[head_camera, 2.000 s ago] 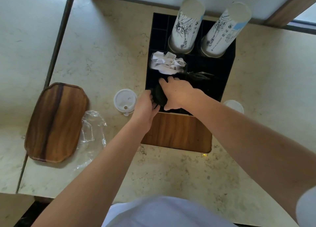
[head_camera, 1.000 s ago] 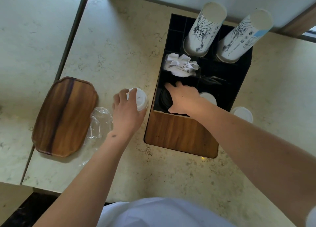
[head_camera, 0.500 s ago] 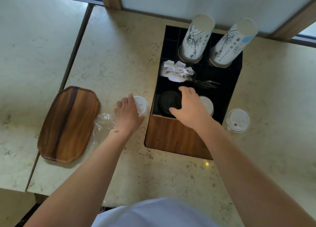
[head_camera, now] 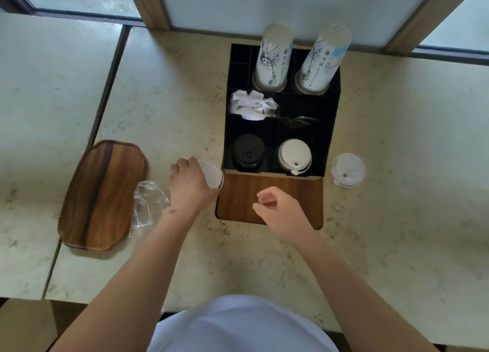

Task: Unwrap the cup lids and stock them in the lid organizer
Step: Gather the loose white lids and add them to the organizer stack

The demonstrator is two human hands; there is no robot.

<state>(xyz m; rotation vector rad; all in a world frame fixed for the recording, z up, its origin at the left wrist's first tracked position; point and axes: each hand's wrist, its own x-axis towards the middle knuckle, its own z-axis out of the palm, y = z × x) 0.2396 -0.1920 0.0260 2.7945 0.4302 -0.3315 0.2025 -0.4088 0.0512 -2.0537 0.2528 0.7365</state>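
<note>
The black lid organizer [head_camera: 330,129] with a wooden front stands on the stone counter. Its front left compartment holds black lids [head_camera: 248,153]; its front right one holds white lids [head_camera: 295,155]. My left hand [head_camera: 191,186] grips a white lid stack [head_camera: 211,175] just left of the organizer's front corner. My right hand [head_camera: 280,211] hovers over the wooden front panel, fingers loosely curled and holding nothing. Another white lid stack [head_camera: 347,169] lies on the counter to the organizer's right.
A crumpled clear plastic wrapper [head_camera: 148,206] lies by my left wrist, next to a wooden tray [head_camera: 103,192]. Two upside-down paper cup stacks [head_camera: 274,57] [head_camera: 322,60] and white napkins [head_camera: 252,105] fill the organizer's rear compartments. A wall and windows run behind.
My right hand has pulled back from the black lids to above the wooden front. My left hand has lifted the white lids slightly toward the organizer.
</note>
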